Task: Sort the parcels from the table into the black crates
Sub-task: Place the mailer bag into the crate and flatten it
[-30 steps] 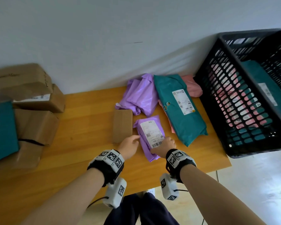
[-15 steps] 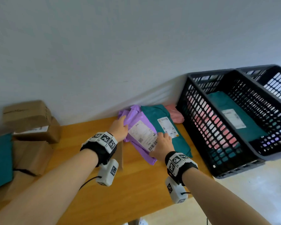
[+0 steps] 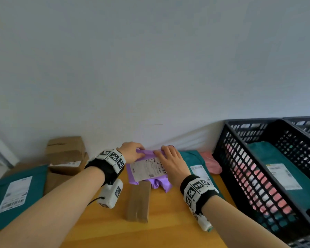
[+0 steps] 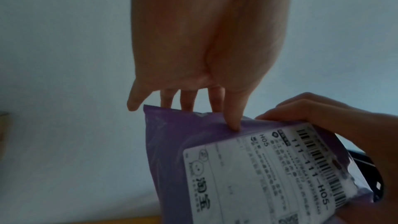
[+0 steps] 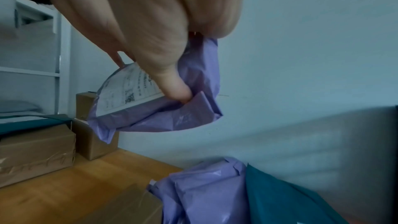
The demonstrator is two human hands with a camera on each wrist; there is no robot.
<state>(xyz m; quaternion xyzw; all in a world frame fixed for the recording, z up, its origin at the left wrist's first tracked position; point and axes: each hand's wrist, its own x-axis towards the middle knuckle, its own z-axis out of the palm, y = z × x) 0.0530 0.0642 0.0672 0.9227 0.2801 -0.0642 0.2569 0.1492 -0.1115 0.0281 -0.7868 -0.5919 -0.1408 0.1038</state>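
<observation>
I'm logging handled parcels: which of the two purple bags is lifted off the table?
The labelled purple bag, which both the left hand and right hand grip; the crumpled purple bag lies on the table.

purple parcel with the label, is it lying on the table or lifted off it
Lifted off. The purple parcel hangs clear above the table in the right wrist view, pinched by the left hand and right hand.

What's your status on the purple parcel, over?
Left hand and right hand both pinch the purple parcel, lifted off the table. Nearest black crate holds a teal parcel. Nothing seen between parcel and crate.
</observation>
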